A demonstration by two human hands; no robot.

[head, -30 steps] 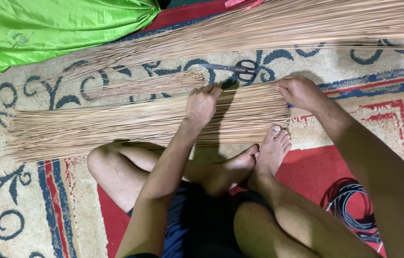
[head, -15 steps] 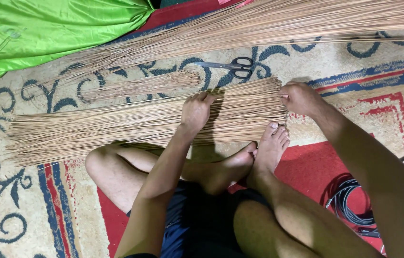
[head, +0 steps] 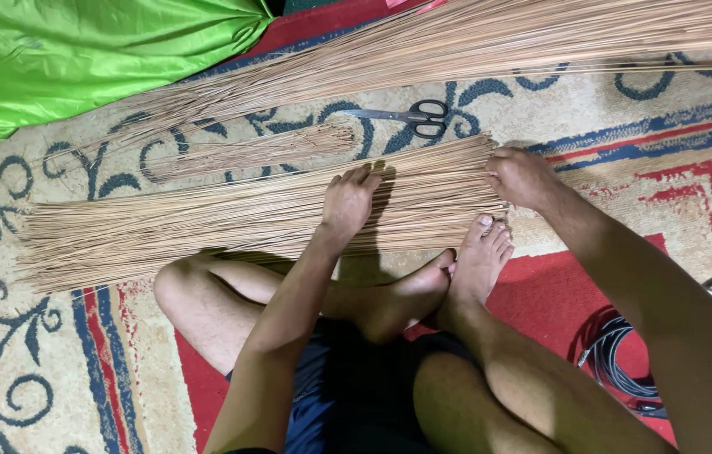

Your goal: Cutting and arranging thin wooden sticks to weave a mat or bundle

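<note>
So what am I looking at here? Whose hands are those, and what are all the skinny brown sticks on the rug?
There is no machine here. A person sits cross-legged on a patterned rug, and a camera worn on their head looks down, so you see their own arms, legs and bare feet from above. Their left hand lies flat on a wide bundle of thin brown sticks spread across the rug. Their right hand rests at the bundle's right end, where the stick tips line up. Neither hand lifts anything. Beyond it lie a smaller bundle, a pair of scissors with black handles, and a much longer pile of sticks. A shiny green cloth sits in the upper left corner, and dark cables lie at lower right.
</note>
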